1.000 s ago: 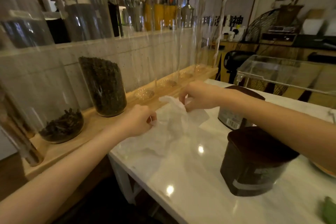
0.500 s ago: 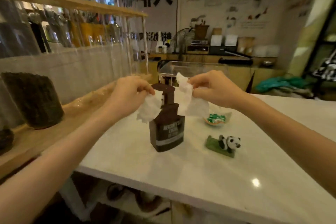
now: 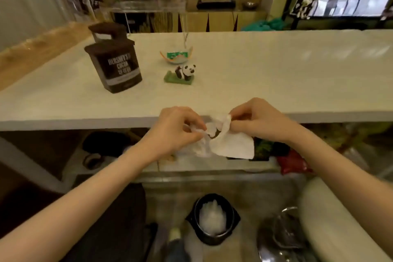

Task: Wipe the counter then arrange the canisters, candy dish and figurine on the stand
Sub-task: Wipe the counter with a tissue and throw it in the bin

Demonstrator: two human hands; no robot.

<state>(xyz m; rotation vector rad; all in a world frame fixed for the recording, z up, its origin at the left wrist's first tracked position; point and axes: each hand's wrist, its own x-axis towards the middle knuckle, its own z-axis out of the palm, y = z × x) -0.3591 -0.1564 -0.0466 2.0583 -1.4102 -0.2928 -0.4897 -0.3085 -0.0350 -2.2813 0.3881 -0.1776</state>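
Note:
My left hand (image 3: pixel 177 128) and my right hand (image 3: pixel 256 121) both pinch a crumpled white tissue (image 3: pixel 230 144), held in the air just in front of the white counter's near edge (image 3: pixel 85 122). On the counter stand two dark brown cocoa canisters, one (image 3: pixel 116 66) in front of the other (image 3: pixel 107 32). To their right sit a glass candy dish (image 3: pixel 176 56) with green sweets and a panda figurine (image 3: pixel 182 73) on a green base. A clear acrylic stand (image 3: pixel 144 3) rises at the counter's far side.
A wooden shelf (image 3: pixel 32 47) runs along the left. Below the counter is a black bin (image 3: pixel 213 219) with white paper in it, a red bag (image 3: pixel 292 162) and a metal pot (image 3: pixel 282 234). A white stool or seat (image 3: pixel 331 217) is at lower right.
My view swung from the left shelf to face the counter and tilted down. Both hands dropped with the tissue from above the canister to below the counter's front edge.

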